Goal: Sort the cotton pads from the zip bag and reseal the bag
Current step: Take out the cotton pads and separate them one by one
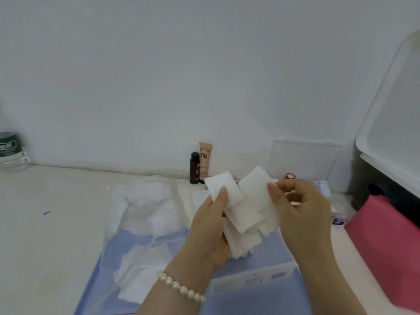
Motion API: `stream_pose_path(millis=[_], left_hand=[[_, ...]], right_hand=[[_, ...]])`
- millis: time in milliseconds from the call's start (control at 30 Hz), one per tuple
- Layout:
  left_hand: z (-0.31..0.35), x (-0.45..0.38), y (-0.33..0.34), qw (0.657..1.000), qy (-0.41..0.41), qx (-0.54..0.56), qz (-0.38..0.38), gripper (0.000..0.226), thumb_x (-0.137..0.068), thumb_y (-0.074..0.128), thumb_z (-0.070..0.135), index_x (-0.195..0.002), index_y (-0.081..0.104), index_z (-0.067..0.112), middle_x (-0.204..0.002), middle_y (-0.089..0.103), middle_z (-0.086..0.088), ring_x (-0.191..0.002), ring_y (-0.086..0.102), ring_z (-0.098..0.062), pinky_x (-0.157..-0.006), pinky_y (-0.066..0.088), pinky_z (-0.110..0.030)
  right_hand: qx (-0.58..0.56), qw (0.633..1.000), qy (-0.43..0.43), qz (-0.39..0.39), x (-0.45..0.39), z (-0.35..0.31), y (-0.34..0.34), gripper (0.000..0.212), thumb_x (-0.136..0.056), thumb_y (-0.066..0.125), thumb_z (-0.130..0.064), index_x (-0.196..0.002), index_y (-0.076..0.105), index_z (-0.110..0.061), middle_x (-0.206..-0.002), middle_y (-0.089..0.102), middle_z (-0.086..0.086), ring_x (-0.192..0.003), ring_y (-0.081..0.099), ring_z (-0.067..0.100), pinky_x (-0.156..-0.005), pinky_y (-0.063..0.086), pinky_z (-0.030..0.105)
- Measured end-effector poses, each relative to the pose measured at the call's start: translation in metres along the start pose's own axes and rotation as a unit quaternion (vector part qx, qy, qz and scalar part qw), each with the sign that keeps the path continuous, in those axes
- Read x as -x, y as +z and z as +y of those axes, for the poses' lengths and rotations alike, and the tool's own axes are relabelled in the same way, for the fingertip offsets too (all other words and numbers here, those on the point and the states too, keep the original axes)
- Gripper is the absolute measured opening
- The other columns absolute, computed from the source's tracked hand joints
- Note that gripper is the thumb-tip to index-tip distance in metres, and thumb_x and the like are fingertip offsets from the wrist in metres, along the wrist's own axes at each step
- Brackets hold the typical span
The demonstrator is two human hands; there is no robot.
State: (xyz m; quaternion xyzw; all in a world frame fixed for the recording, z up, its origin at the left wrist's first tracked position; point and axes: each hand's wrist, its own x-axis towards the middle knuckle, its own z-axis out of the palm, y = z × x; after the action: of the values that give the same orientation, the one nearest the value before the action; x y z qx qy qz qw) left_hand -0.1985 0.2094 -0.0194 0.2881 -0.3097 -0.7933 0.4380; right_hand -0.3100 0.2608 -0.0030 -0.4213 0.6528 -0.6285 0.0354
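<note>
My left hand (210, 226) grips a fanned stack of white square cotton pads (244, 214), its thumb pressed on the top left pad. The thumb and fingers of my right hand (300, 208) pinch the right edge of the uppermost pad at the stack's top right. The clear zip bag (145, 223) lies flat on the table to the left, with several more white pads inside it. A pearl bracelet sits on my left wrist.
A blue cloth (261, 298) lies under the hands with a clear plastic box (256, 278) on it. A dark bottle (194, 168) and a BB tube (205, 162) stand against the wall. A pink pouch (386, 251) and a white bin (393, 137) are at right, a water bottle (11, 151) at far left.
</note>
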Motion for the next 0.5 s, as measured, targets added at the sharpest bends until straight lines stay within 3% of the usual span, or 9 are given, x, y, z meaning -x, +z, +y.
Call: stream_pose_path(millis=[67,133,200,267,367,500], left_hand=[[-0.001,0.000,0.000,1.000,-0.005,0.000,-0.001,0.027,-0.098,0.043,0.027,-0.105,0.065,0.012,-0.108,0.070,-0.016,-0.101,0.065,-0.032,-0.091,0.049,-0.053],[-0.001,0.001,0.001,1.000,-0.007,-0.002,-0.004,0.026,-0.098,0.043,0.027,-0.102,0.064,0.013,-0.107,0.070,-0.016,-0.099,0.066,-0.031,-0.091,0.049,-0.053],[-0.003,0.001,0.001,1.000,0.009,-0.009,-0.012,0.026,-0.098,0.043,0.027,-0.100,0.065,0.013,-0.101,0.072,-0.012,-0.092,0.068,-0.027,-0.084,0.054,-0.046],[-0.006,0.001,0.002,0.999,0.028,-0.010,-0.030,0.028,-0.098,0.042,0.026,-0.101,0.066,0.011,-0.089,0.074,-0.008,-0.079,0.069,-0.020,-0.069,0.058,-0.035],[-0.008,0.003,0.006,0.998,0.026,0.028,-0.054,0.027,-0.097,0.045,0.019,-0.108,0.063,0.003,-0.074,0.070,-0.006,-0.060,0.064,-0.014,-0.054,0.053,-0.027],[-0.008,0.006,0.009,0.994,0.010,0.061,-0.093,0.025,-0.090,0.048,0.008,-0.107,0.062,-0.003,-0.059,0.058,-0.006,-0.045,0.042,-0.011,-0.046,0.040,-0.025]], right_hand=[[-0.014,0.999,-0.011,0.041,0.000,-0.004,-0.003,0.016,-0.085,0.064,-0.019,-0.071,0.060,-0.027,-0.075,0.063,0.003,-0.062,0.051,0.015,-0.059,0.045,0.027],[-0.131,0.990,0.014,0.055,0.001,-0.012,-0.008,0.013,-0.085,0.063,-0.014,-0.073,0.062,-0.020,-0.061,0.062,-0.003,-0.052,0.051,0.009,-0.051,0.045,0.023],[-0.298,0.951,0.087,-0.002,0.003,-0.021,-0.010,0.004,-0.078,0.064,-0.010,-0.074,0.062,-0.011,-0.051,0.059,0.000,-0.044,0.052,0.009,-0.043,0.043,0.019],[-0.376,0.910,0.156,-0.081,0.006,-0.026,-0.006,0.008,-0.069,0.063,-0.012,-0.075,0.061,-0.006,-0.050,0.060,0.004,-0.040,0.055,0.012,-0.039,0.043,0.018],[-0.345,0.911,0.192,-0.116,0.012,-0.023,0.007,0.007,-0.071,0.065,-0.008,-0.077,0.061,-0.005,-0.052,0.064,0.009,-0.039,0.059,0.015,-0.036,0.044,0.018],[-0.261,0.952,0.136,-0.086,0.015,-0.015,0.016,0.006,-0.080,0.066,-0.005,-0.079,0.060,-0.002,-0.046,0.061,0.009,-0.034,0.055,0.017,-0.034,0.042,0.021]])
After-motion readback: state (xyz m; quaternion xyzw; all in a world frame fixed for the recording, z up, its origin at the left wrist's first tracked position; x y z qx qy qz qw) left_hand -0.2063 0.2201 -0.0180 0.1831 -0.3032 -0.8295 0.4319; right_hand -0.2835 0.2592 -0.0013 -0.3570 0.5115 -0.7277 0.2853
